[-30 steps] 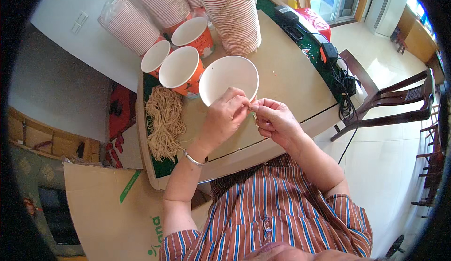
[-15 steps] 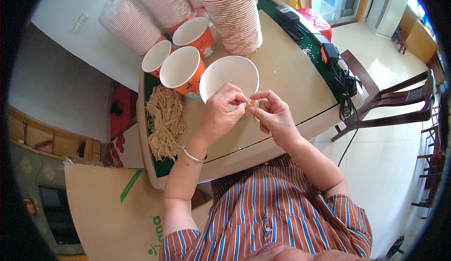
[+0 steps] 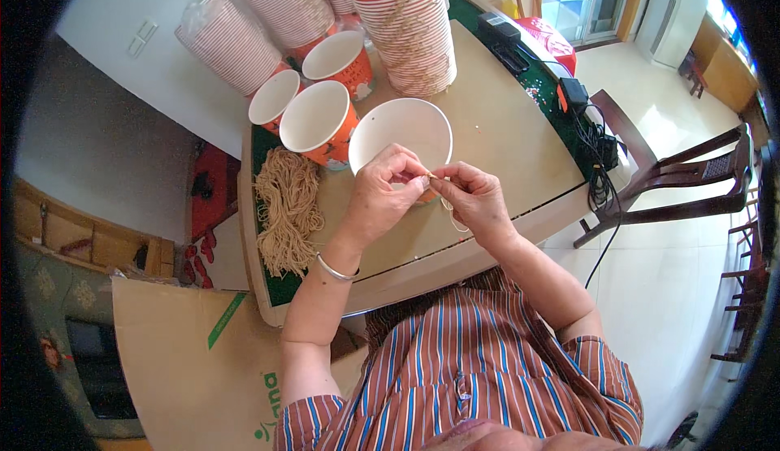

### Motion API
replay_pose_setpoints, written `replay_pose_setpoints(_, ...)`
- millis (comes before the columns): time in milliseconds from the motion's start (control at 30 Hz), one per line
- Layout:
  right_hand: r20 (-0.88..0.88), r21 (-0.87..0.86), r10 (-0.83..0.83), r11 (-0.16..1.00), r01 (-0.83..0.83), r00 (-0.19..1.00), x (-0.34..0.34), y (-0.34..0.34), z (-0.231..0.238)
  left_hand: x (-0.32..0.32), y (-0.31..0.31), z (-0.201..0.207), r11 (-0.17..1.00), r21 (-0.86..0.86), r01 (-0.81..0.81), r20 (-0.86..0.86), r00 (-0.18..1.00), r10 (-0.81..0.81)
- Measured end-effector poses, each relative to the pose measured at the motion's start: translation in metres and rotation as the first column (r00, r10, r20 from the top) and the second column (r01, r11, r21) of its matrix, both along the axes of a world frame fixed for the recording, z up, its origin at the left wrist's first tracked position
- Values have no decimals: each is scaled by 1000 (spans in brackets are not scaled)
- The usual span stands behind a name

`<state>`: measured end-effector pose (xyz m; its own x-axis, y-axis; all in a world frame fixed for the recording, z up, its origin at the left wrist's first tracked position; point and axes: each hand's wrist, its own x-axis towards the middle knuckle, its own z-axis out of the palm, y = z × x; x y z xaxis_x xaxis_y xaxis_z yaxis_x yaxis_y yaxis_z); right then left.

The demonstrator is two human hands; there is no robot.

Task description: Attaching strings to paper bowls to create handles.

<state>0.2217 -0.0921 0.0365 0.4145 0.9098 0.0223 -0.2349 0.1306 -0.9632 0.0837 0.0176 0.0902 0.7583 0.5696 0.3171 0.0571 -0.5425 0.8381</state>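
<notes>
Over the near rim of a wide paper bucket (image 3: 404,128) with a white inside, my two hands meet fingertip to fingertip. Thumb and index finger of my left hand (image 3: 388,184) pinch a thin beige cord. My right hand (image 3: 478,201) also pinches the cord (image 3: 457,222), and a thin loop of it hangs below the fingers. The exact spot where the fingers meet is partly hidden. To the left of my forearm lies a loose bundle of beige cords (image 3: 286,211) on the table.
Three orange paper buckets with white insides, one of them here (image 3: 315,116), stand at the left. Tall bucket stacks (image 3: 406,41) rise behind. Black adapters and cables (image 3: 600,146) line the table's right edge, beside a dark wooden chair (image 3: 699,171). A cardboard sheet (image 3: 187,362) stands lower left.
My right fingers have closed in and the hand has turned slightly. The cord's loop now hangs lower and more plainly below it. The whole view has shifted a little.
</notes>
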Motion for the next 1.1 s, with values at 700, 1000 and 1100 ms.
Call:
replay_pose_setpoints(700,-47,60,-5,998,8,999,-3,3,2,-3,0,5,972,-231,32,-32,999,-41)
replay_pose_setpoints(1000,85,30,1,1000,-3,996,-1,3,-5,0,0,0,987,162,-14,-46,999,22)
replay_pose_setpoints(1100,73,53,-15,999,11,997,-2,3,-6,1,-5,7,976,217,-30,-86,995,49)
